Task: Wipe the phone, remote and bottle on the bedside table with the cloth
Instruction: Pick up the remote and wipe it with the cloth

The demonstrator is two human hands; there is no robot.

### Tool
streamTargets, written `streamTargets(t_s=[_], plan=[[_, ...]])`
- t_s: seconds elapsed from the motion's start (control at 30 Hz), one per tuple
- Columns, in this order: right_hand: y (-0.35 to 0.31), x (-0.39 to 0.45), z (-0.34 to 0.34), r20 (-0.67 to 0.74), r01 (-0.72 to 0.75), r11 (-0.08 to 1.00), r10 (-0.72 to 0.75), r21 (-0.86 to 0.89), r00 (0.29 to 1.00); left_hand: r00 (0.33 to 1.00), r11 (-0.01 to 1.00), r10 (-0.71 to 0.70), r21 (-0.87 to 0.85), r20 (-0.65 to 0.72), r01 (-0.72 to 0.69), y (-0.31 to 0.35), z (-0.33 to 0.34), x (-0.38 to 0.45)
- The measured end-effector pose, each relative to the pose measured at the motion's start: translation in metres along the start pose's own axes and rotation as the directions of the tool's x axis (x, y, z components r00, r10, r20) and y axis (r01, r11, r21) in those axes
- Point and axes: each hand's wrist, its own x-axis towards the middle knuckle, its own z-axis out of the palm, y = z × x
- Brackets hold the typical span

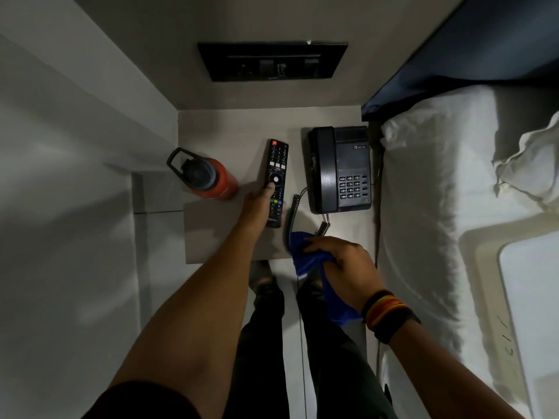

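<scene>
Two bare forearms reach down from the head camera toward a small bedside table [211, 237] wedged between a wall and a bed [423, 207]. Nearest the lens, the right hand [341, 264], banded at the wrist with striped bracelets [384, 313], is clamped on a bunched blue cloth [302, 255] at the table's front edge, just beside the phone's coiled cord [292, 216]. Farther out, the left hand [257, 204] has its grip closed around the lower half of the black remote [276, 176], thumb pressed near the round central button; whether the remote rests on the table or is raised off it cannot be told. A red bottle [214, 179] with a dark cap and loop handle stands to the left of the remote, apart from it. A black desk phone [341, 170], handset in its cradle, sits at the right side against the bed.

Likely handling: the remote looks light, stiff and smooth-sided, best held by its long edges so the button face stays open to the cloth. The bottle may tip if pushed high; steadying its body seems wise. The phone appears heavier, but its handset sits loose and the cord could snag. The cloth is soft and folds readily.
</scene>
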Motion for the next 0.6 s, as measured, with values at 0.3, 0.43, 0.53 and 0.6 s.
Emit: streamTargets(t_s=[0.3,0.43,0.53,0.6], plan=[[0.012,0.006,0.007,-0.032,-0.112,0.988,0.116,0.107,0.993,0.961,0.983,0.169,0.108,-0.217,-0.148,-0.022,-0.016,0.001],[-0.001,0.014,0.0,-0.093,-0.074,0.982,0.091,0.174,0.992,0.969,0.997,0.079,0.041,-0.236,-0.071,-0.04,-0.032,-0.027],[-0.012,0.018,-0.005,-0.098,-0.053,0.979,0.073,0.199,0.993,0.925,0.993,0.116,0.016,-0.363,-0.118,-0.049,-0.05,-0.067],[-0.018,0.021,-0.006,-0.099,-0.037,0.978,0.058,0.206,0.993,0.804,0.95,0.305,0.105,-0.51,-0.293,-0.051,-0.066,-0.094]])
